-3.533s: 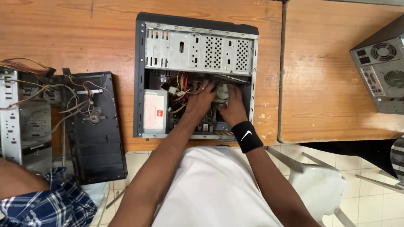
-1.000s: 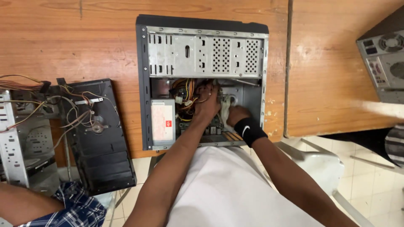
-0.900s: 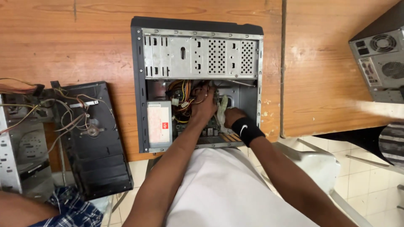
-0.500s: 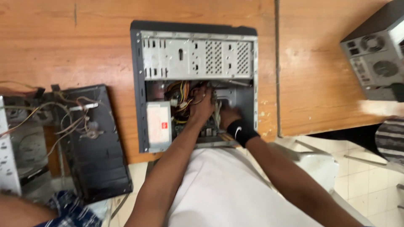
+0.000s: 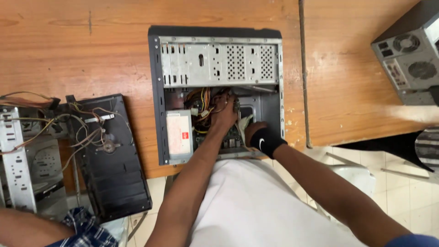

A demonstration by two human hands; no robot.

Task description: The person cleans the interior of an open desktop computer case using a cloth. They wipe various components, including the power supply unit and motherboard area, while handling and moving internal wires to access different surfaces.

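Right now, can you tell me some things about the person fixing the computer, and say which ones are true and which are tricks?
1. Both hands are reaching inside the open computer case. True: the left hand is among the coloured wires and the right hand is beside it.
2. The right wrist wears a black wristband. True.
3. The case stands upright with its side panel on. False: it lies flat on the wooden table, open on top.
4. The power supply is bright blue. False: it is a grey metal box.
5. Another opened case with loose wires lies on the left. True.
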